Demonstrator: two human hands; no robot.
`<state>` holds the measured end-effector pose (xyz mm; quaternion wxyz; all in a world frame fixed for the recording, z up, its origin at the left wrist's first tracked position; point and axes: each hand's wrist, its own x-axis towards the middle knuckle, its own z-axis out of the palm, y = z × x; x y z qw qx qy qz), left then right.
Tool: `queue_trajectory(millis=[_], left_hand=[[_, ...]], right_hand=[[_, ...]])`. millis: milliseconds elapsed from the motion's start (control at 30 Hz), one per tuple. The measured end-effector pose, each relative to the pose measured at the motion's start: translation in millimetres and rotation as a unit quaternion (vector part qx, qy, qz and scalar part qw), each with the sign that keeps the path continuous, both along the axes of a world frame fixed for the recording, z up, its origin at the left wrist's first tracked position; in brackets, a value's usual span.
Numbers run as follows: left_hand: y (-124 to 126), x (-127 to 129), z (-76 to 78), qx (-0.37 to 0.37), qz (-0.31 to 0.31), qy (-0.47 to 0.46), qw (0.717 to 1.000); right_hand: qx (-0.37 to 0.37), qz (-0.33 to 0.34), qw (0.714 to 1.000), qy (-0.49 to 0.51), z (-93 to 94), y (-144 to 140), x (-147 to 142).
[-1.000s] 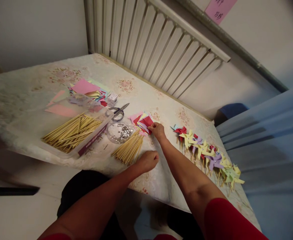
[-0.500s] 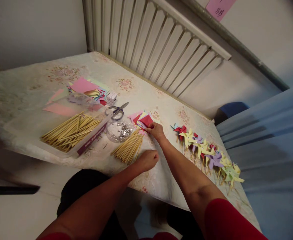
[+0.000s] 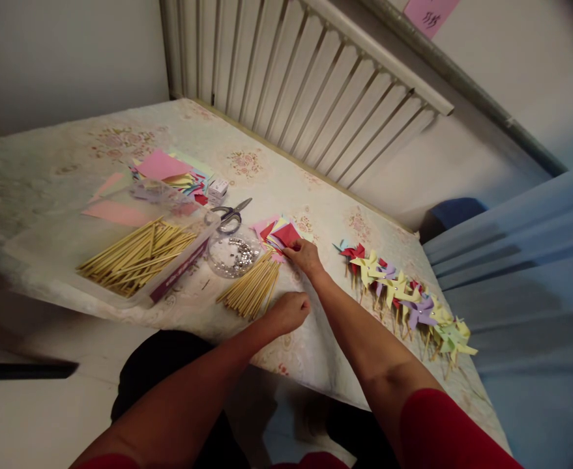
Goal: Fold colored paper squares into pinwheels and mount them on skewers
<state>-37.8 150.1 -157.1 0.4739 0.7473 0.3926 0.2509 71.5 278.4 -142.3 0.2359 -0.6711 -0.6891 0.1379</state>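
Observation:
My right hand (image 3: 306,256) reaches to a small stack of coloured paper pieces (image 3: 272,229). Its thumb and fingers pinch the corner of the red piece of paper (image 3: 286,235) lying on top. Closer to the table's front edge, my left hand (image 3: 291,311) is closed in a fist; whatever may be inside it is hidden. Just left of both hands lies a fanned bundle of thin wooden sticks (image 3: 249,286). Beside that bundle sits a round clear dish (image 3: 235,255) of small shiny metal pins.
Scissors (image 3: 231,216) lie behind the dish. To the left stand a clear plastic box (image 3: 173,280) of sticks, more coloured paper (image 3: 161,165) and a small white box (image 3: 218,188). Finished paper pinwheels (image 3: 401,290) line the right side, near a blue curtain (image 3: 535,293).

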Motion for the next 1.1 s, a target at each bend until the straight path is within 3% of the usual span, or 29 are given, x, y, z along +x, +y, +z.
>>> queue_trajectory(millis=[133, 300, 700, 900, 1100], left_hand=[[0, 0, -0.7, -0.001, 0.003, -0.001, 1.0], [1, 0, -3.6, -0.012, 0.008, -0.003, 1.0], [3, -1, 0.9, -0.027, 0.023, -0.031, 0.999], [7, -1, 7.7, -0.129, 0.056, -0.101, 0.985], [14, -1, 7.5, -0.24, 0.09, -0.244, 0.935]], right_hand=[[0.021, -0.032, 0.999, 0.006, 1.7, 3, 3], [0.022, -0.109, 0.989, 0.1, 4.5, 10, 10], [0.07, -0.139, 0.976, 0.155, 14.0, 8, 29], [0.119, -0.157, 0.963, 0.184, 34.7, 4, 44], [0.116, -0.139, 0.948, 0.262, 53.3, -19, 57]])
